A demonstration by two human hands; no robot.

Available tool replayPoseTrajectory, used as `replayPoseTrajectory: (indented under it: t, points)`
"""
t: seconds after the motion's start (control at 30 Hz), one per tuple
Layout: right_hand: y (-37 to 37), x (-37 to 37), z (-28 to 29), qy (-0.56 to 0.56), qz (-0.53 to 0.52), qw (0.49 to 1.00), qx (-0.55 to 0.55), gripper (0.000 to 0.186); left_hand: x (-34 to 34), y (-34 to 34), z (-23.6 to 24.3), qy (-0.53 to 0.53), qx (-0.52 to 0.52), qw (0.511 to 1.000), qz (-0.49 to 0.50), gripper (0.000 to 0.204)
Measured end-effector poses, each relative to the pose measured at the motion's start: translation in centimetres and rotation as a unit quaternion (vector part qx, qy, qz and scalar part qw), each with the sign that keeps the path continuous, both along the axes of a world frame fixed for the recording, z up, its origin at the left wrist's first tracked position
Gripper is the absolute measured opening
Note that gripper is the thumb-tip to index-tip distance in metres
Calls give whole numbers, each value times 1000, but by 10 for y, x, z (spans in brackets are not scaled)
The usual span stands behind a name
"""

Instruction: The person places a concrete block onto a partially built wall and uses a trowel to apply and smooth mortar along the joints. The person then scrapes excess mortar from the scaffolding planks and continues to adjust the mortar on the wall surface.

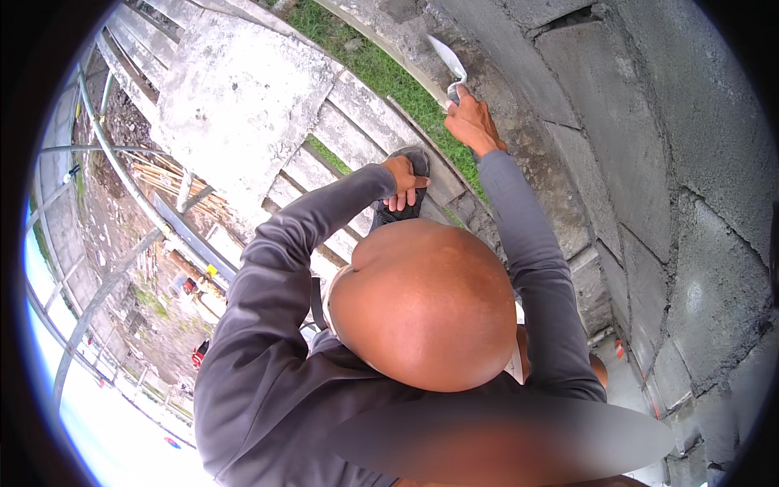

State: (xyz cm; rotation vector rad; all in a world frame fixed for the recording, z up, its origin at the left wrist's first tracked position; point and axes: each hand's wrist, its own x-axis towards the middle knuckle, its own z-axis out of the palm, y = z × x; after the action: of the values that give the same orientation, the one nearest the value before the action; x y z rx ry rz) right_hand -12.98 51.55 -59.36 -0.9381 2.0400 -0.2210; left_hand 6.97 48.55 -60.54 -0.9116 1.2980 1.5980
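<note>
My right hand [476, 123] is closed round the dark handle of a trowel [448, 59]. Its pale metal blade points up and to the left, over a rough concrete ledge [519, 130] at the foot of a grey block wall [604, 89]. Lower and to the left, my left hand [402, 183] hangs over my dark shoe [414, 158], thumb apart from the loosely bent fingers. Nothing shows in that hand. My bent bare knee is close below it.
Weathered planks [357, 134] lie under my foot, partly covered by a whitish, stained board [243, 105]. A strip of grass [406, 77] shows between planks and ledge. Metal scaffold pipes [109, 142] cross the left side, with bamboo poles [174, 183] on the ground below.
</note>
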Motion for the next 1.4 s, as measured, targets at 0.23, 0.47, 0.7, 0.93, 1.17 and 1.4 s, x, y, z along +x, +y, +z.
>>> replayPoseTrajectory:
  t: [0.23, 0.47, 0.7, 0.93, 1.17, 1.4]
  points:
    - [11, -16, 10, 9, -29, 1000, 8, 55, -4, 2, -1, -29, 21, 999, 2, 58]
    - [-29, -11, 4, -12, -43, 998, 39, 50, 0, -2, -5, -6, 57, 998, -11, 57]
    - [-9, -25, 18, -92, -83, 992, -24, 51, -7, -7, 4, -21, 44, 998, -40, 57]
    - [-61, 3, -38, -7, -114, 992, -53, 58, -2, -12, 13, 7, 40, 998, -44, 53]
    - [-18, 10, -23, -56, 49, 995, -69, 55, -1, -14, 12, 20, 36, 999, -31, 52]
    - [-103, -1, -30, 35, -83, 994, -68, 56, 0, -9, 9, 5, 33, 999, -24, 54]
